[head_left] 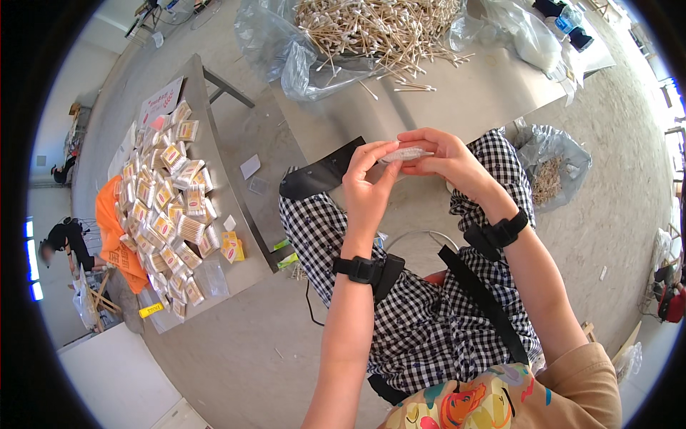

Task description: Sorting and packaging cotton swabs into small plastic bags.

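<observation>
In front of the near edge of the metal table, both my hands hold a small bundle of cotton swabs (406, 154), its packed white tips facing me. My left hand (368, 175) pinches the left end between thumb and fingers. On the other side, the fingers and thumb of my right hand (446, 159) close round the right end. Beyond them a large heap of loose cotton swabs (379, 28) with wooden sticks lies on clear plastic sheeting (293, 64). A few single swabs have strayed onto the bare tabletop (457, 93).
On a side table (229, 171) at left lies a pile of packed swab packets (168, 214), beside an orange cloth (118, 236). A plastic-lined bin (564, 154) containing swabs stands right of my knee. A bulging clear bag (525, 39) sits at the table's right. Another person (68, 243) is far left.
</observation>
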The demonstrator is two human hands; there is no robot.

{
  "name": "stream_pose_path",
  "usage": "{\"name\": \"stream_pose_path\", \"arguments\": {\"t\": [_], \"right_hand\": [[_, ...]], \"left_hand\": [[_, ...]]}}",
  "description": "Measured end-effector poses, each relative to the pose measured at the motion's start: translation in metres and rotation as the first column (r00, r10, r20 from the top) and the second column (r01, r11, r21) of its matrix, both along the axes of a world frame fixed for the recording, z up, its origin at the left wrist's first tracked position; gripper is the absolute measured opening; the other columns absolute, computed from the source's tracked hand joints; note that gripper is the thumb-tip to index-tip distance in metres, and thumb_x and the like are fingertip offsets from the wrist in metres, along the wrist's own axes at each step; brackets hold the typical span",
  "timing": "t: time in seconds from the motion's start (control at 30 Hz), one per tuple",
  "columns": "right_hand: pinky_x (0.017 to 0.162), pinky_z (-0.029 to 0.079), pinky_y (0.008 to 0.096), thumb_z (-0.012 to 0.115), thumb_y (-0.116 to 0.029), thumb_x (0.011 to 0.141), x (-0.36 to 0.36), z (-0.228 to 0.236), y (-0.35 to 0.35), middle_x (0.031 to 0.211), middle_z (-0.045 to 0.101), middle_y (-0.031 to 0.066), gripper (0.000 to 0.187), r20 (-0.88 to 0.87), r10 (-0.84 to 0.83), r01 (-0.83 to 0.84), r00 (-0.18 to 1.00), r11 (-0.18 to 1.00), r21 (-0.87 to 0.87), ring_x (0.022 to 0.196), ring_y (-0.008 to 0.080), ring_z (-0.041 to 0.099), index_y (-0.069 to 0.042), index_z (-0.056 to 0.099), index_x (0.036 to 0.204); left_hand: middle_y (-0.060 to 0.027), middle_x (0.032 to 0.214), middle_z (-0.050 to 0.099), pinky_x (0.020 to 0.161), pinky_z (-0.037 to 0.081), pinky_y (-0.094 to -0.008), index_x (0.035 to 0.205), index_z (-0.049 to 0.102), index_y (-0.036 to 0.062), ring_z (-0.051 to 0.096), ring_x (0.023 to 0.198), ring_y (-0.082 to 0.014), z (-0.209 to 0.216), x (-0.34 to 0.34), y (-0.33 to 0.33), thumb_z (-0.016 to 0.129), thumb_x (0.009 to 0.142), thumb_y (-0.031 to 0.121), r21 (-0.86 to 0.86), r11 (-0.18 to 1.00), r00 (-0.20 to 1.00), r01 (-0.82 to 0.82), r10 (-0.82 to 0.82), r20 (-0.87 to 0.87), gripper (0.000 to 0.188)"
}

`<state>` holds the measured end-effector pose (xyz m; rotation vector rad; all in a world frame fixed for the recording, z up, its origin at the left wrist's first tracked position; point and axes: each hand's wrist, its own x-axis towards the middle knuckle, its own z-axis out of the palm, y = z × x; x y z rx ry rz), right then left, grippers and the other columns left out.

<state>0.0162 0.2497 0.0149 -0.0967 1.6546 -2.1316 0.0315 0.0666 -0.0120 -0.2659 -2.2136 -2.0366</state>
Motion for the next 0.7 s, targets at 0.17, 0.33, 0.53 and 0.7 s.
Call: {"name": "stream_pose_path", "arguments": {"t": [0.17,0.33,0.53,0.7], "right_hand": [[0.094,0.055,0.0284,0.058,-0.004,0.093,-0.003,0.001,-0.003,0.118,0.064,0.0127,0.036,0.024,-0.002,0.002,1.000,1.000,0.012,0.107,0.0168,0.066,0.006,0.054,0.128],[0.089,0.057,0.0276,0.058,-0.003,0.094,-0.003,-0.003,-0.007,0.111,0.067,0.0099,0.025,-0.070,-0.058,0.063,0.996,0.996,0.067,0.101,0.0151,0.068,0.005,0.061,0.118],[0.078,0.058,0.0266,0.062,-0.004,0.094,-0.004,-0.013,-0.009,0.113,0.069,0.0128,0.016,-0.168,-0.166,0.195,0.972,0.966,0.172,0.087,0.0141,0.070,0.003,0.066,0.108],[0.073,0.057,0.0255,0.064,-0.007,0.094,-0.004,-0.014,-0.010,0.112,0.071,0.0110,0.013,-0.264,-0.147,0.222,0.953,0.934,0.280,0.086,0.0132,0.071,0.002,0.067,0.102]], "left_hand": [[-0.0034,0.107,0.070,0.087,0.046,-0.0273,0.107,0.073,0.0039,0.061,0.098,-0.0118,-0.008,-0.008,0.003,0.073,0.087,0.008,0.070,0.997,0.999,-0.028,0.026,0.030,0.020],[-0.0029,0.101,0.070,0.083,0.047,-0.0260,0.100,0.072,0.0015,0.061,0.095,-0.0115,-0.007,-0.009,0.007,0.072,0.088,0.007,-0.001,0.998,0.998,-0.061,0.061,-0.009,0.013],[-0.0047,0.095,0.069,0.083,0.048,-0.0273,0.097,0.070,0.0018,0.062,0.089,-0.0138,-0.010,-0.010,0.009,0.072,0.087,0.004,0.049,0.997,0.998,-0.060,0.062,-0.022,0.011],[-0.0040,0.094,0.069,0.081,0.049,-0.0261,0.095,0.071,0.0018,0.062,0.088,-0.0124,-0.015,-0.012,0.013,0.073,0.086,0.002,0.097,0.992,0.996,-0.084,0.083,0.013,0.010]]}}
